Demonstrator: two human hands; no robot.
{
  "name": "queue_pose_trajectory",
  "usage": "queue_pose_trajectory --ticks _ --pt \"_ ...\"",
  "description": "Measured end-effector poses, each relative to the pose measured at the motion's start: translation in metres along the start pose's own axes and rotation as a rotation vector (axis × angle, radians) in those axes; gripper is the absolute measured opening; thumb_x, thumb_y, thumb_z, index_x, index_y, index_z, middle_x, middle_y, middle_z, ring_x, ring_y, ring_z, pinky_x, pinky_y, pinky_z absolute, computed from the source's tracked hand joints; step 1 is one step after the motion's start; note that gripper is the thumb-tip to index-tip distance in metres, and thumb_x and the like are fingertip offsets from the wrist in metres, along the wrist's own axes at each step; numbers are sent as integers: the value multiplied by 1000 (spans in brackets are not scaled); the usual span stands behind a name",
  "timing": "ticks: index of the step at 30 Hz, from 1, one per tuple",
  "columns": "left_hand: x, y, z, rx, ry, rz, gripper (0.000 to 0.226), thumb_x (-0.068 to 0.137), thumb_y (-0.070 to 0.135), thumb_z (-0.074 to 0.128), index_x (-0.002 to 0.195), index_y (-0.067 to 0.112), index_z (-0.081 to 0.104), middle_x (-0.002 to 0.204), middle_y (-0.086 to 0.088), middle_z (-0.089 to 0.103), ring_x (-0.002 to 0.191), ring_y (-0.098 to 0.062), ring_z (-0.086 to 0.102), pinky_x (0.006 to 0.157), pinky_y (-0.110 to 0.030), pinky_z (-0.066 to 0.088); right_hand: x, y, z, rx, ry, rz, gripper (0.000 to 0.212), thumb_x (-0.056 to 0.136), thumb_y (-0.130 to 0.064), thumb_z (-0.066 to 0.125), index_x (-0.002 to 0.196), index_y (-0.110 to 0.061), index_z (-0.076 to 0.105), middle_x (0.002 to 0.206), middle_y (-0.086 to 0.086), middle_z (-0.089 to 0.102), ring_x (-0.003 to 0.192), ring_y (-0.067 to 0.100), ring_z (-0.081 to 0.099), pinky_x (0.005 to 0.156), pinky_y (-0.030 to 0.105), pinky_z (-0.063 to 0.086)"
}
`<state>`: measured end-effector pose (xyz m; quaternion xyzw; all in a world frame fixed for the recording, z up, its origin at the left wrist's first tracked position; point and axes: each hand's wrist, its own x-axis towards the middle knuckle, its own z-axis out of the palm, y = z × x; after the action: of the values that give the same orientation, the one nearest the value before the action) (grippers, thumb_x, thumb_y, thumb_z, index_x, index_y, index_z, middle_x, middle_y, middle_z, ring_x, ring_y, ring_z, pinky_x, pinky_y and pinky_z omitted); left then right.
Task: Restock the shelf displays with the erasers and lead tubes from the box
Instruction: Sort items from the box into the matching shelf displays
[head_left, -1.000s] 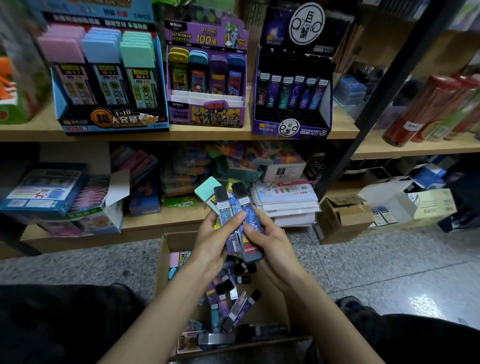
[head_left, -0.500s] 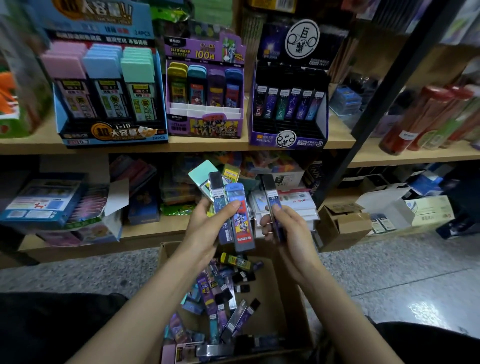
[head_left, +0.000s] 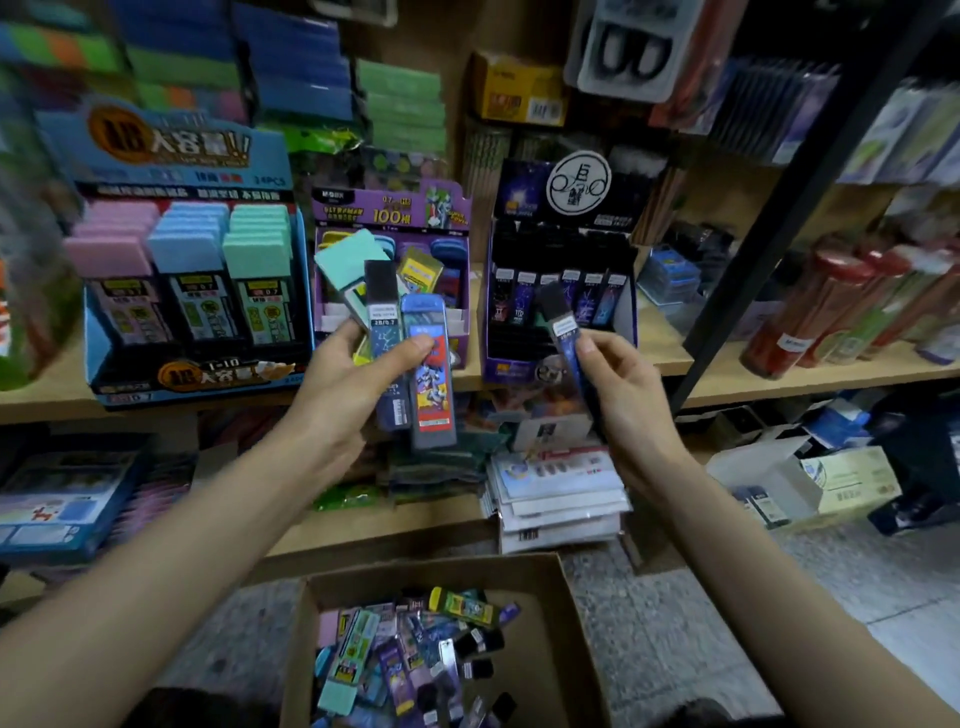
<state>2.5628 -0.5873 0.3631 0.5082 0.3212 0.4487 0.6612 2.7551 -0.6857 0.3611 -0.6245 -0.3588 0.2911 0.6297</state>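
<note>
Wooden shelf (head_left: 769, 371) runs left to right across the far side, with its upper board at about hand height. Three display cartons stand on it side by side.

Far left, the largest: blue display (head_left: 208, 371), holding three columns of cases topped pink, blue and mint, all rows filled.

Near edge, centre: cardboard box (head_left: 571, 649) on the floor, open at the top. A loose heap of lead tubes and erasers (head_left: 410, 670) lies jumbled in it.

Right of centre on the shelf: black display (head_left: 511, 364), with one row of dark tubes upright in its front slots.

Between those two: purple display (head_left: 389, 208), its middle hidden behind what the left hand holds.

Left hand (head_left: 337, 379) is raised in front of the purple display. The fingers curl behind and the thumb presses across the front, gripping a fan of four pieces:
- blue tube (head_left: 431, 395), nearest, under the thumb tip
- black-capped tube (head_left: 382, 306) marked 2B/0.7, just left of it
- mint case (head_left: 340, 260), furthest left, tilted
- yellow case (head_left: 420, 267), peeking out behind the blue tube

Right hand (head_left: 631, 395) is raised in front of the black display, well apart from the left hand. Thumb and fingertips pinch one dark blue tube (head_left: 566, 332), tilted with its black cap toward the far left. The cap overlaps the display's front row; I cannot tell whether they touch.
</note>
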Motion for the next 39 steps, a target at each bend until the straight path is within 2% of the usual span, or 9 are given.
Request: queue_pose_trajectory --ticks 3,5,13,17,22,26,28,35,39 --pt "11 9 -2 -9 10 28 40 60 27 72 98 27 58 82 9 75 75 -10 71 56 -24 56 34 -15 -8 -44 55 -88 22 97 -23 49 109 -10 62 94 4 71 88 19 68 78 33 58" --pt "17 7 -2 -27 23 37 39 60 27 72 97 27 59 83 8 75 75 -11 71 56 -24 56 56 -18 -14 -76 102 -154 17 95 -18 54 105 -8 62 95 7 69 87 18 65 79 31 53" --pt "37 -4 -3 -33 52 24 38 60 28 73 96 27 62 86 7 75 76 -12 72 55 -23 55 113 -2 -35 -474 134 -378 9 83 -18 70 88 -19 63 78 -13 61 68 -8 54 66 5 41" --pt "41 -5 -7 -32 73 24 40 59 28 73 97 26 62 86 7 75 75 -12 72 55 -23 55 122 11 -42 -556 111 -384 10 83 -18 71 88 -21 63 79 -14 62 73 -1 58 70 9 44" --pt "41 -2 -2 -41 66 33 41 58 28 72 98 26 62 86 8 75 75 -11 72 54 -23 55 125 13 -41 -628 104 -398 10 86 -18 67 94 -13 66 87 -5 64 82 7 60 75 12 46" --pt "38 -1 3 -33 52 33 37 60 28 71 96 27 62 84 10 75 74 -10 71 54 -22 55 123 7 -32 -662 2 -396 15 87 -14 65 99 -6 66 96 3 68 92 17 63 86 32 51" --pt "36 -1 3 -29 52 32 35 61 27 71 95 28 62 83 10 74 73 -10 71 54 -21 54 123 6 -28 -715 -34 -382 21 88 -14 64 106 -4 67 103 5 68 97 18 63 90 35 50" --pt "34 1 -2 -26 65 29 38 59 26 71 96 26 61 83 9 74 73 -10 71 54 -23 55 126 9 -19 -823 67 -311 22 89 -20 63 104 -5 68 100 6 68 89 13 58 74 20 41" --pt "32 0 -3 -35 55 8 38 60 25 71 96 26 61 84 8 75 74 -11 72 55 -24 56 122 -3 -16 -1075 109 -249 31 91 -33 59 90 -4 70 87 14 70 81 28 64 67 33 49"
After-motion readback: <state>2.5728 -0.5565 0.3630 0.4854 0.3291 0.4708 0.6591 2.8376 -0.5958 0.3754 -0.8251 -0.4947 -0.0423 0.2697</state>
